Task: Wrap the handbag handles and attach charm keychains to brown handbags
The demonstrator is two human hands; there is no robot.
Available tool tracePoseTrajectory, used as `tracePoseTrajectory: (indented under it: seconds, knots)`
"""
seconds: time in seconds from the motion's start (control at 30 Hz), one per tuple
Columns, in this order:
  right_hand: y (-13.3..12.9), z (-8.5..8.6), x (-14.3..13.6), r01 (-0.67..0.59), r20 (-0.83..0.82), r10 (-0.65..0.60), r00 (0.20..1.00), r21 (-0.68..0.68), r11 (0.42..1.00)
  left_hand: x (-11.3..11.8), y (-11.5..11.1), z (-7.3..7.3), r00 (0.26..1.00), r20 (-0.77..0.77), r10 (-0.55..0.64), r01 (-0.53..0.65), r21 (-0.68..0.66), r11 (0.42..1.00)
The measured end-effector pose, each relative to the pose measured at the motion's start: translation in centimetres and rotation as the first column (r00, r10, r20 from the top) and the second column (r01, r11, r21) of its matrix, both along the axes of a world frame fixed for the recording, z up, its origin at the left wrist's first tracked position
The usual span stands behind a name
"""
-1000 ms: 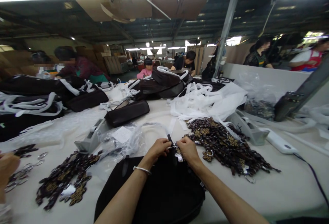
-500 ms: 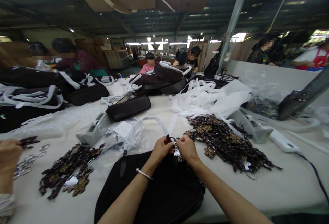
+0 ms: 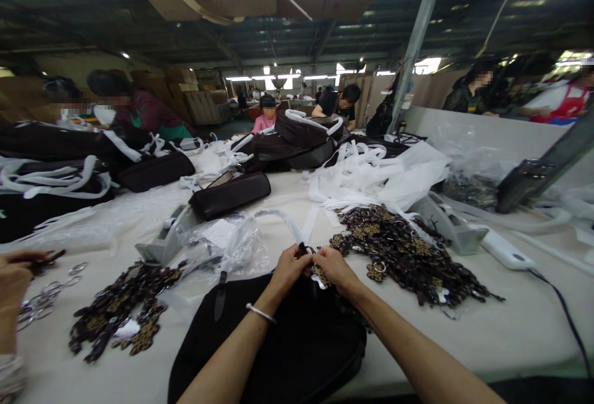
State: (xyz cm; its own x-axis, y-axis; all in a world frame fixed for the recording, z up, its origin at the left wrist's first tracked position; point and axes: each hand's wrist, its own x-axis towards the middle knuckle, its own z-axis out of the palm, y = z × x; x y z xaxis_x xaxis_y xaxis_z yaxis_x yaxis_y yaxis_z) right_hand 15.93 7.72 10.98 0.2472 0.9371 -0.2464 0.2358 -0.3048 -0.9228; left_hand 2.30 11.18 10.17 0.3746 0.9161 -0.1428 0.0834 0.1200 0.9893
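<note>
A black bag [image 3: 278, 342] lies on the table directly in front of me, beneath my forearms. At its top edge my left hand [image 3: 291, 266] pinches a short dark strap tab [image 3: 303, 248]. Touching it from the right, my right hand [image 3: 333, 268] is closed on a leopard-print charm [image 3: 320, 275] with a silvery tag hanging below the fingers. The small ring or clasp between my fingertips is mostly hidden. To the right lies a big pile of similar charms [image 3: 403, 249], and a smaller charm pile [image 3: 123, 311] is to the left.
Grey tape dispensers [image 3: 162, 243] [image 3: 457, 231] flank the work area. A co-worker's hand [image 3: 13, 280] is at the left edge near metal rings [image 3: 44, 302]. Dark bags [image 3: 297, 144], a small dark pouch [image 3: 232, 195], white wrapping [image 3: 380, 175] and a white power strip [image 3: 508, 252] lie beyond.
My right hand has shifted slightly over the charm, covering more of its metal part. The co-worker's hand at the left has changed its pose. The whole view has moved a little.
</note>
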Motion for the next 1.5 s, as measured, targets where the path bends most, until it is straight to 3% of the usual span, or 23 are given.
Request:
tracePoseTrajectory:
  seconds: [0.1,0.2,0.27,0.37,0.43,0.53,0.63,0.9,1.03,1.17,1.27,1.37,1.5]
  knots:
    - [-0.9,1.7,1.0,-0.144,-0.139,0.135,0.981,-0.054,0.988,-0.4,0.0,0.4,0.997,0.051,-0.063,0.067,-0.078,0.995]
    - [-2.6,3.7,1.5,-0.294,-0.304,0.251,0.919,-0.104,0.950,-0.6,-0.1,0.7,0.996,0.080,-0.044,0.052,-0.110,0.993]
    - [-4.2,4.8,1.4,-0.325,-0.445,0.240,0.863,-0.124,0.938,-0.8,-0.1,1.0,0.997,0.079,0.010,0.002,-0.139,0.990]
    - [-6.4,6.2,1.0,-0.268,-0.546,0.151,0.824,-0.140,0.953,-1.3,-0.5,1.5,0.995,0.068,0.072,-0.057,-0.207,0.977]
    - [-7.5,7.1,0.8,-0.281,-0.531,0.162,0.832,-0.151,0.948,-1.8,-1.2,1.9,0.997,0.057,0.053,-0.037,-0.264,0.964]
    - [-8.4,8.1,0.7,-0.330,-0.460,0.227,0.858,-0.158,0.931,-2.4,-3.0,2.5,0.997,0.037,-0.069,0.078,-0.369,0.926]
    - [-8.7,8.3,0.5,-0.328,-0.395,0.243,0.886,-0.164,0.930,-2.5,-4.9,2.7,0.991,0.047,-0.126,0.134,-0.426,0.895]
    - [-9.7,5.5,-1.7,-0.260,-0.340,0.225,0.913,-0.059,0.964,-1.7,-6.9,2.6,0.992,0.115,0.055,-0.004,-0.404,0.915]
    - [-10.3,4.7,-3.3,-0.218,-0.056,0.219,0.974,0.027,0.976,-0.9,-7.3,2.7,0.970,0.169,0.172,-0.093,-0.396,0.914]
    - [-10.5,4.3,-3.6,-0.239,0.269,0.200,0.942,0.117,0.964,-0.4,-7.8,2.4,0.953,0.238,0.186,-0.081,-0.393,0.916]
    - [-10.7,4.1,-2.8,-0.294,0.300,0.267,0.916,0.046,0.955,-0.8,-7.9,1.3,0.932,0.315,0.181,-0.033,-0.424,0.905]
    - [-10.9,4.6,-1.0,-0.390,0.190,0.378,0.906,0.035,0.920,-1.3,-7.7,0.6,0.910,0.369,0.188,0.024,-0.500,0.865]
    - [-9.6,6.4,4.8,-0.269,0.088,0.270,0.959,-0.018,0.963,-1.5,-7.6,1.1,0.930,0.315,0.191,0.008,-0.536,0.844]
